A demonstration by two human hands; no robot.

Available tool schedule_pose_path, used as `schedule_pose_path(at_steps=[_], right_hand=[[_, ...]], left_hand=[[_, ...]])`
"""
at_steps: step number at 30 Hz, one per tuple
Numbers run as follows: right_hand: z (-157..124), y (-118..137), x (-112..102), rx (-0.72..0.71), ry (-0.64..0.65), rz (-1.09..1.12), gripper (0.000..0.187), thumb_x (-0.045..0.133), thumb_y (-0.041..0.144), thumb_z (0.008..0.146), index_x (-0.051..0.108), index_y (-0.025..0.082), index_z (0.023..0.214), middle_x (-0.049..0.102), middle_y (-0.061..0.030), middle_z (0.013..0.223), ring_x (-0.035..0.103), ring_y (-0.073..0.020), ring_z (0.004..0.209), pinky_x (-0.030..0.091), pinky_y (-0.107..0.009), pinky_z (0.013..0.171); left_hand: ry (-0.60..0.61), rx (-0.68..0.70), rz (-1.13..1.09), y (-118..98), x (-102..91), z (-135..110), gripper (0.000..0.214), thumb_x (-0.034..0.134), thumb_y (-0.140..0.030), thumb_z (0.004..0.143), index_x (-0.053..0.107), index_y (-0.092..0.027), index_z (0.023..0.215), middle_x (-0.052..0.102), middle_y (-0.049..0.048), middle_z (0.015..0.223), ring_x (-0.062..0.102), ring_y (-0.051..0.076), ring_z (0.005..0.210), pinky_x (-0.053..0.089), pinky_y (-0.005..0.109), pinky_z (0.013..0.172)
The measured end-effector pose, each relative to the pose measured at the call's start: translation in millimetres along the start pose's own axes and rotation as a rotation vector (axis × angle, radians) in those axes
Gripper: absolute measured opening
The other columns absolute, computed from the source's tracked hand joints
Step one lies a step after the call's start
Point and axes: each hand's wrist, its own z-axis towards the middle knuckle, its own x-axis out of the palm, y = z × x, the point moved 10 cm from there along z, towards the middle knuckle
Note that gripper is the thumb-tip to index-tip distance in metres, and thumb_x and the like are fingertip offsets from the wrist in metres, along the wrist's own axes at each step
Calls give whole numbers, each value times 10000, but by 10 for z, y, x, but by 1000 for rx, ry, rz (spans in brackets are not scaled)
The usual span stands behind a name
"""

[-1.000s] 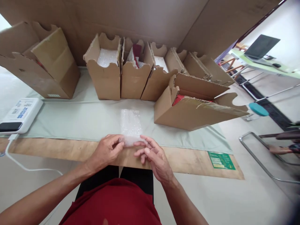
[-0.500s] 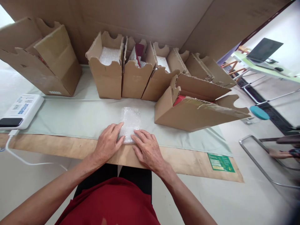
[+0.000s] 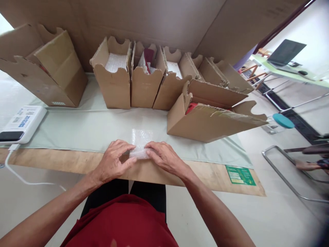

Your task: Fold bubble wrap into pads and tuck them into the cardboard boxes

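A small piece of clear bubble wrap [image 3: 141, 137] lies on the pale green cloth near the front edge of the table. Its near end looks folded over into a thicker strip. My left hand [image 3: 114, 159] grips that folded end at its left side, thumb in front and fingertips behind. At the right side, my right hand [image 3: 164, 156] holds the same fold between thumb and fingers. Whether anything is wrapped inside the fold cannot be made out.
Cardboard file boxes [image 3: 146, 87] stand in a row at the back, some holding bubble wrap. An angled box [image 3: 205, 123] with something red stands to the right, a larger box [image 3: 64, 75] to the left. A white power bank [image 3: 28, 120] with a cable lies at far left.
The near end of the bubble wrap has been folded over, so the sheet reaches less far back. My hands have changed from lying on it to gripping the fold.
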Motion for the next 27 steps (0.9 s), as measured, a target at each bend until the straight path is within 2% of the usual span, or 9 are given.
schedule_pose_path(at_steps=[3, 7, 12, 14, 18, 20, 23, 25, 27], right_hand=[[99, -129, -43, 79, -108, -7, 220, 557, 295, 1011, 698, 215, 1159, 764, -34, 937, 667, -212, 830, 466, -346, 803], [-36, 84, -196, -81, -463, -296, 249, 596, 305, 1000, 691, 191, 1200, 718, -136, 1240, 637, -298, 1099, 436, -438, 951], [-54, 238, 123, -266, -284, -401, 250, 611, 241, 991, 686, 179, 1221, 723, -140, 1266, 633, -325, 1144, 425, -486, 978], [4, 156, 96, -208, -293, -296, 246, 570, 198, 1009, 688, 173, 1223, 761, -119, 1185, 672, -294, 1063, 447, -455, 947], [34, -3, -69, -29, -403, 84, 226, 557, 241, 1017, 708, 202, 1181, 774, -81, 1166, 692, -251, 1022, 478, -392, 935], [14, -7, -9, 31, -322, 270, 213, 550, 290, 1020, 714, 226, 1140, 781, -46, 1082, 693, -231, 946, 496, -366, 885], [-113, 19, -5, 81, -247, 356, 211, 574, 365, 1002, 713, 235, 1093, 762, -36, 1009, 681, -231, 922, 503, -376, 886], [-246, 13, -173, 77, -307, 302, 339, 672, 437, 936, 680, 232, 1205, 723, -83, 1199, 659, -271, 1080, 483, -430, 987], [-358, 20, -341, 43, -324, 289, 637, 770, 497, 854, 572, 231, 1397, 613, -131, 1419, 620, -291, 1200, 471, -457, 1039]], left_hand=[[-38, -191, 4, 238, 19, 56, 249, 574, -318, 928, 759, -176, 1015, 735, 62, 851, 678, 213, 801, 540, 368, 788], [-83, -276, 36, 389, 58, 186, 273, 574, -320, 878, 763, -172, 1008, 716, 49, 775, 658, 213, 743, 542, 361, 754], [-124, -340, -27, 455, 36, 201, 333, 605, -384, 861, 733, -170, 1082, 708, 61, 860, 637, 208, 754, 539, 361, 731], [-175, -450, -191, 523, -6, 113, 442, 642, -454, 855, 684, -171, 1192, 714, 92, 1027, 660, 211, 828, 546, 348, 721], [-147, -619, -689, 522, 133, -35, 755, 742, -479, 800, 487, -154, 1432, 658, 158, 1277, 683, 268, 1105, 558, 416, 934], [-124, -641, -837, 445, 205, -39, 871, 761, -446, 776, 396, -134, 1503, 674, 138, 1214, 677, 260, 1116, 540, 413, 976], [-114, -615, -828, 309, 225, 10, 825, 714, -389, 802, 391, -120, 1512, 685, 48, 1007, 679, 189, 964, 539, 335, 918], [-62, -552, -751, 162, 243, 65, 743, 668, -331, 832, 414, -134, 1501, 674, 21, 960, 673, 156, 886, 544, 290, 852], [27, -447, -675, -40, 293, 129, 697, 616, -276, 871, 396, -163, 1523, 682, 18, 967, 679, 147, 876, 551, 265, 806]])
